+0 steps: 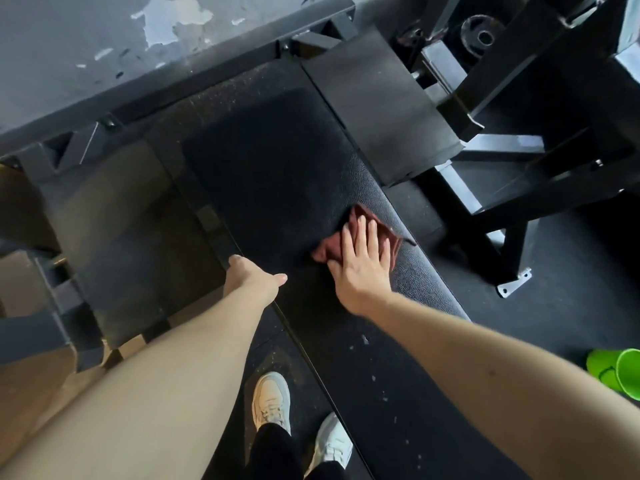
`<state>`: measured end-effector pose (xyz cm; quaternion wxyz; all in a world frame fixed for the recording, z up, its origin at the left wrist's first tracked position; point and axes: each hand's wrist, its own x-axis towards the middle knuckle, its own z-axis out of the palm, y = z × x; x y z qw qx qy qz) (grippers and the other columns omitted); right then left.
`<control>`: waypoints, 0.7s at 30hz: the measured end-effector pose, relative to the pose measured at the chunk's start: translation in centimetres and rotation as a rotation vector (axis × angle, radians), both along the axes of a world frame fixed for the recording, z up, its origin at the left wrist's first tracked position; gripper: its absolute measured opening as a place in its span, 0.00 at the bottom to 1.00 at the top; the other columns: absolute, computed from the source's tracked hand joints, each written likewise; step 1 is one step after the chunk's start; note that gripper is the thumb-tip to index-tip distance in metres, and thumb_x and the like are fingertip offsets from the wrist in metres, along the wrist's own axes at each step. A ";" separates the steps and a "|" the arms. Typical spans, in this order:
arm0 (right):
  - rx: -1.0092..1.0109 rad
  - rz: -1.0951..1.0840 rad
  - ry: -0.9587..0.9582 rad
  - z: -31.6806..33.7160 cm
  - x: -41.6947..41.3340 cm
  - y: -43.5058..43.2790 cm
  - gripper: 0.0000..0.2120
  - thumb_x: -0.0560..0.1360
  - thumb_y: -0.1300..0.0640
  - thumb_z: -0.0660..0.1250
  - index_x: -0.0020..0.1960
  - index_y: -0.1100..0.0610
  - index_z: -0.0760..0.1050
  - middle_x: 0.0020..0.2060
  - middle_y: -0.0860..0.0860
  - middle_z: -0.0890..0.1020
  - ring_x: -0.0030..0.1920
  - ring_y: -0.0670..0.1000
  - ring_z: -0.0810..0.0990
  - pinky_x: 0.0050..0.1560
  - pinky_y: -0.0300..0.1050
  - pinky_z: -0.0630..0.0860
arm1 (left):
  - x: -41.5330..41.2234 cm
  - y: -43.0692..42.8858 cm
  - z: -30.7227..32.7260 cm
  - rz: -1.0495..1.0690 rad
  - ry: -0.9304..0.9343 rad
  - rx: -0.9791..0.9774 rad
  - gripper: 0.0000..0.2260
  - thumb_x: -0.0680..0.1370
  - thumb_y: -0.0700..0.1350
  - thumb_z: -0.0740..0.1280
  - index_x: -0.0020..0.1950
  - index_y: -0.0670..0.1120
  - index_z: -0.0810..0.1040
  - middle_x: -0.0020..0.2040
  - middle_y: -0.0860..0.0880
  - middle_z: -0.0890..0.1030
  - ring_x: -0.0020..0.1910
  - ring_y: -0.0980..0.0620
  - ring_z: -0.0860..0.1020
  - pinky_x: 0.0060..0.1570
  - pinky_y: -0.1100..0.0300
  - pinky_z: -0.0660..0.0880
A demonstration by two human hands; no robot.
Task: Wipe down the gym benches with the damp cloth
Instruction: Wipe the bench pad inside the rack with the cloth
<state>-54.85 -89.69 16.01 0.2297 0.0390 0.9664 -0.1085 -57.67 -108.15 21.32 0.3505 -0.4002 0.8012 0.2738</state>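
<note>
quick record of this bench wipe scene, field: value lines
bench: black padded gym bench, pale specks on its near end
cloth: crumpled reddish-brown cloth lying on the bench
right: right hand pressed flat on the cloth, fingers straight
left: left hand on the bench's left edge, thumb on top, fingers hidden
floor: bright green plastic container at the right edge

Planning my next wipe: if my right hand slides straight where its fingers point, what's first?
The right hand, flat on the cloth, would cross bare bench pad, then probably meet the edge of the next pad; depth is unclear.
</note>
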 end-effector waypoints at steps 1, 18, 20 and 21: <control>-0.005 -0.013 0.019 0.0 -2.3 -0.1 0.35 0.84 0.43 0.54 0.84 0.55 0.44 0.82 0.57 0.37 0.82 0.59 0.34 0.80 0.63 0.37 | -0.1 -0.1 -0.1 0.003 -0.001 0.004 0.37 0.73 0.50 0.79 0.74 0.40 0.62 0.71 0.40 0.73 0.68 0.36 0.75 0.63 0.45 0.74; 0.078 -0.058 0.047 0.0 3.8 5.5 0.36 0.81 0.38 0.44 0.84 0.53 0.44 0.83 0.54 0.37 0.82 0.56 0.34 0.79 0.58 0.32 | 0.9 0.0 0.2 0.014 0.061 0.022 0.35 0.75 0.49 0.78 0.73 0.41 0.62 0.71 0.40 0.72 0.67 0.35 0.75 0.60 0.44 0.75; 0.095 -0.075 -0.007 0.2 6.7 5.6 0.39 0.78 0.36 0.41 0.84 0.54 0.45 0.83 0.55 0.39 0.82 0.57 0.36 0.80 0.61 0.37 | 0.9 0.1 0.4 0.014 0.059 0.019 0.35 0.75 0.49 0.77 0.73 0.40 0.62 0.71 0.39 0.72 0.66 0.35 0.75 0.60 0.44 0.75; 0.104 -0.069 -0.020 0.2 7.2 5.6 0.40 0.77 0.36 0.41 0.84 0.55 0.46 0.83 0.55 0.40 0.82 0.58 0.37 0.80 0.62 0.38 | 1.0 0.1 0.4 0.009 0.060 0.017 0.35 0.75 0.49 0.77 0.73 0.40 0.62 0.71 0.39 0.73 0.66 0.35 0.76 0.59 0.44 0.75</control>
